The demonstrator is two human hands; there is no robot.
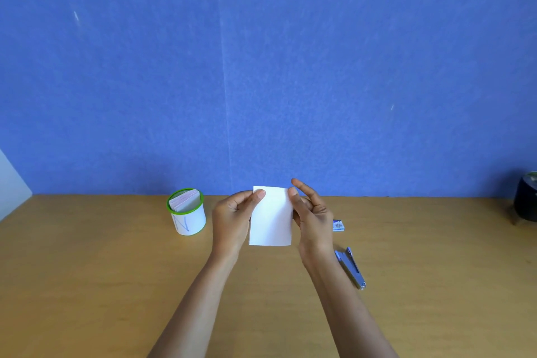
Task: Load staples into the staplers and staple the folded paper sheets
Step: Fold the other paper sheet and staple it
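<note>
Above the table's (116,285) middle, a folded white paper (271,218) is held upright between both hands, clear of the surface. Its facing side is blank. The left hand (229,221) pinches the upper left corner, thumb on the front and fingers curled behind. The right hand (315,218) grips the right edge, thumb on the upper right corner, with the index finger raised free above the sheet.

Just right of the right wrist, a blue-grey stapler (350,267) lies flat on the table, closed. Beyond it, near the right hand, sits a small blue staple box (338,225); its print is too small to read.

Left of the left hand stands a white cup (190,219) with a green rim, marked with a handwritten "N" in blue. Folded sheets (184,202) stand inside it.

The table is light brown wood. Behind it rises a plain blue wall (261,67). A dark round object (526,203) sits at the far right edge, and a white panel (11,180) shows at the far left.
</note>
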